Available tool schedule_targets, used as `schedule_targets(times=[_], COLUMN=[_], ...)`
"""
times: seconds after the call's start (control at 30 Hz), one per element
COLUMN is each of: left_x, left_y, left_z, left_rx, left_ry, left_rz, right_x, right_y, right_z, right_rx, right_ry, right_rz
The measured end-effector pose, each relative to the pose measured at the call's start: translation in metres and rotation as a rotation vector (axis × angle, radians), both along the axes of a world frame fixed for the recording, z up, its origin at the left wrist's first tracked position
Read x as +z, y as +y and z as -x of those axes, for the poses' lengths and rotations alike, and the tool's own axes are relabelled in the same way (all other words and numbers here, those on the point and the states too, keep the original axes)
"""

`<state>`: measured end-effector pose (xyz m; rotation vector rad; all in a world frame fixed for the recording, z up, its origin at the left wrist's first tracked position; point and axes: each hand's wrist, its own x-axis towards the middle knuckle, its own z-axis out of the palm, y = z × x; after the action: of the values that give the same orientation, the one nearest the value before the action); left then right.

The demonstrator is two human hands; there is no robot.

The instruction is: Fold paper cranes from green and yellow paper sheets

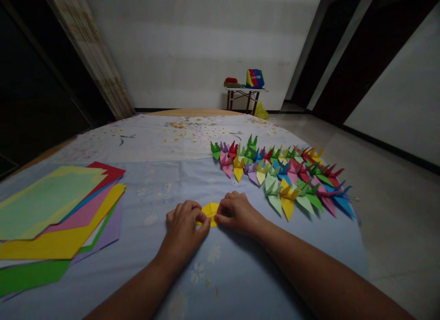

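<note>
A small piece of folded yellow origami paper (210, 210) lies on the blue tablecloth between my two hands, with crease lines showing on it. My left hand (187, 223) pinches its left edge between thumb and fingers. On the opposite side, my right hand (237, 212) is closed on the right edge with thumb and forefinger. Parts of the paper are covered by my fingertips. Beyond my right hand stand rows of folded paper cranes (288, 196) in green, yellow, pink, red, blue and purple.
Stacked sheets of coloured paper (51, 205) spread over the table's left side. A flowered white cloth (192, 132) covers the far part of the table. Against the back wall, a small stand (245, 90) holds a colourful bag (255, 79). The table's edge curves off at the right.
</note>
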<state>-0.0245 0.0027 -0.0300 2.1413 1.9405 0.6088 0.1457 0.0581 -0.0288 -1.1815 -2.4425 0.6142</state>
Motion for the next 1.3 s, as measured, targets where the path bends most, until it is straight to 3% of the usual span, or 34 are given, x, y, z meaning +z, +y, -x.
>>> schedule_targets(times=[0.57, 1.3], left_x=[-0.002, 0.009], left_y=[0.003, 0.006], left_z=[0.003, 0.016], left_rx=[0.063, -0.037], left_ry=[-0.035, -0.137], left_rz=[0.026, 0.164], right_x=[-0.001, 0.01], right_y=[-0.002, 0.009], right_z=[0.004, -0.015], right_rx=[-0.071, -0.12], right_ry=[-0.041, -0.097], right_rz=[0.019, 0.138])
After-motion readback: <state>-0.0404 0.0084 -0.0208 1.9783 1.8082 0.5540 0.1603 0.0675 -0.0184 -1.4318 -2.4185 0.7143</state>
